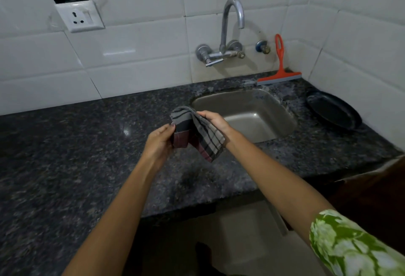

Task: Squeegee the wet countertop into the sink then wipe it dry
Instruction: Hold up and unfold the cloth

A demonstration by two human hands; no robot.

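Note:
A grey, black and maroon checked cloth (198, 132) hangs in the air above the dark speckled granite countertop (76, 144), just left of the steel sink (249, 111). My left hand (161, 142) grips its lower left edge. My right hand (213, 119) pinches its upper right edge, so the cloth is folded and draped between them. An orange squeegee (280, 65) leans upright against the tiled wall behind the sink, blade down on the counter.
A curved metal tap (230, 32) juts from the wall over the sink. A black pan (333, 110) lies at the counter's far right corner. A white socket plate (80, 16) is on the wall at left. The counter's front edge runs below my forearms.

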